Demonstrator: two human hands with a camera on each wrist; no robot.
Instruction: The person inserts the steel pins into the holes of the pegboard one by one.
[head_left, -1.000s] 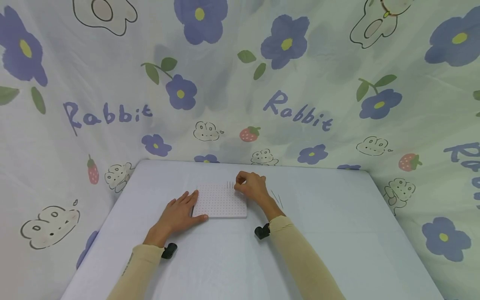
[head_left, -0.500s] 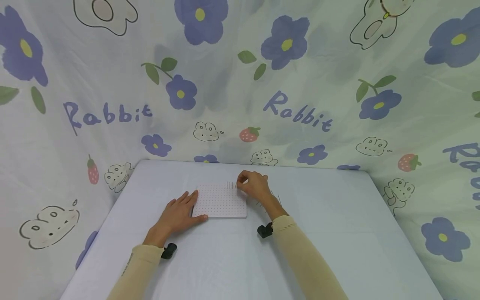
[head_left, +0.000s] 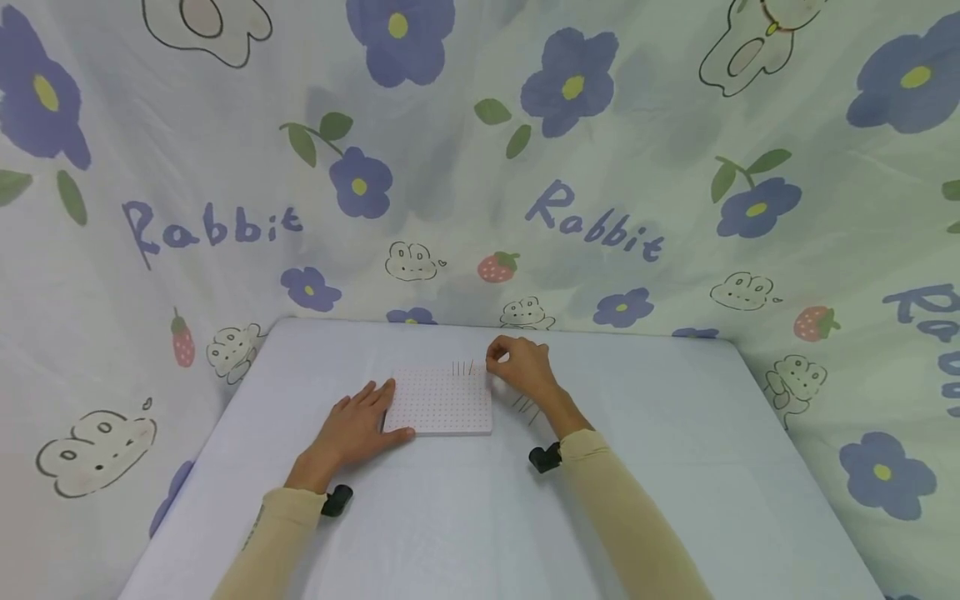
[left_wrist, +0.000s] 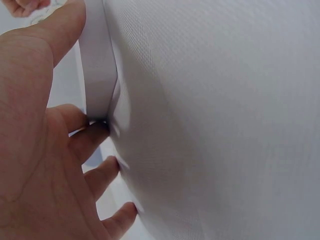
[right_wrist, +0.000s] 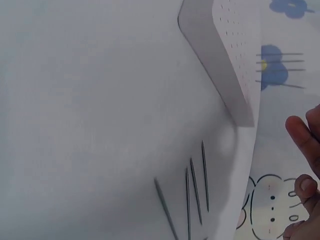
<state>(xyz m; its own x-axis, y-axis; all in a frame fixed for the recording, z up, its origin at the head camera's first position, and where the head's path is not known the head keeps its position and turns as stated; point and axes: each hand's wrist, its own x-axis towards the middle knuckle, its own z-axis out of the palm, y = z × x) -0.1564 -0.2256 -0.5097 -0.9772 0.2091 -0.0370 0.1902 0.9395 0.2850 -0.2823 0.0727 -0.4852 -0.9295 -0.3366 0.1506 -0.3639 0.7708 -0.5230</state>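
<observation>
A white perforated board lies flat on the table, its surface dotted with rows of small holes. My left hand rests at its left side, fingers spread along the side and thumb on the front edge. In the left wrist view, the thumb touches the board's side wall. Several thin metal pins stand along the back right of the board, the rightmost tilted. Just off the back right corner is my right hand; the right wrist view shows its thumb and index finger apart, with nothing between them.
Several loose pointed pins lie on the white table right of the board, partly under the right forearm. A printed curtain with flowers and rabbits hangs behind the table. Each wrist wears a small black camera.
My right hand has drawn away from the standing pins to the right, leaving the rightmost one tilted in the board. My left hand stays at the board.
</observation>
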